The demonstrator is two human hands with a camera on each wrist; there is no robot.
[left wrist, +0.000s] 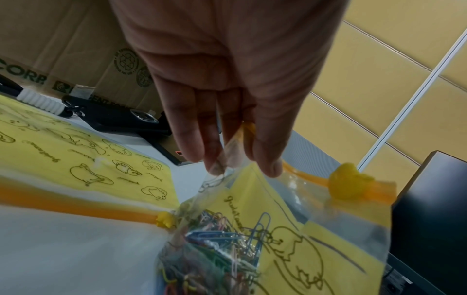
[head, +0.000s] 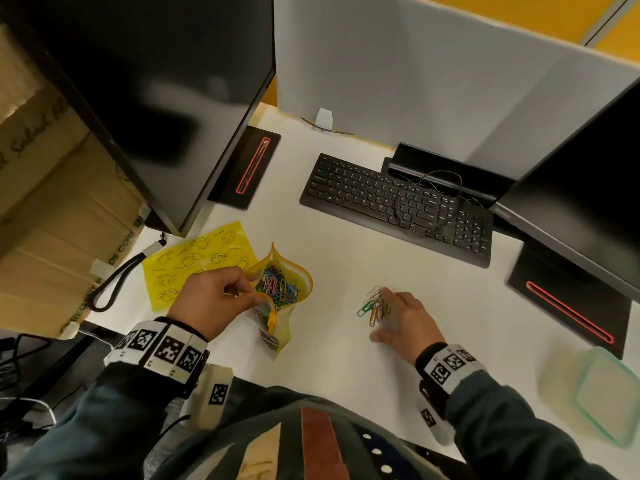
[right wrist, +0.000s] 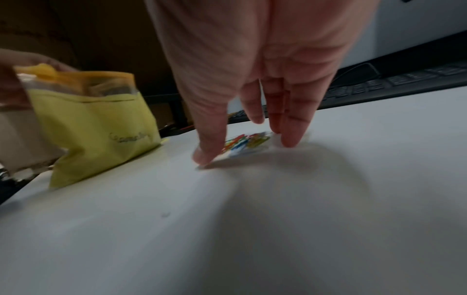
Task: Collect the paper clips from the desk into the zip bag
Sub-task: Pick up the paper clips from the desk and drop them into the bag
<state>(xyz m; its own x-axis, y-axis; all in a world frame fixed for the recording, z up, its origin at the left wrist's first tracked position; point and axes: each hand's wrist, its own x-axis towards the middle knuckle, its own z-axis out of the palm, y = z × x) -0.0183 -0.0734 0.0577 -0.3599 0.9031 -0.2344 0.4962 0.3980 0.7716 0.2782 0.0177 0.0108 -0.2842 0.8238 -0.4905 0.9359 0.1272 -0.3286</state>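
The white counter (head: 346, 265) is smooth and matte, a hard, slick surface on which thin wire clips lie flat and are awkward to lift. Toward nine o'clock of its middle stands the zip bag (head: 287, 292), soft clear plastic with yellow printed panels and an orange zip rail, its mouth gaping and a heap of coloured clips already inside. The left hand (head: 214, 299) has its grip pinched on the near lip of the mouth, propping it open. At about four o'clock from the bag, well apart from it, lies a small cluster of paper clips (head: 375, 306), bent wire in green, orange and red. The right hand (head: 405, 323) is over them with fingers straight and spread, grip released, tips touching the counter around the cluster.

This looks like the gathering step, late in the task. The next move calls for raking the clips together, pinching them up, and carrying them toward ten o'clock into the open mouth.
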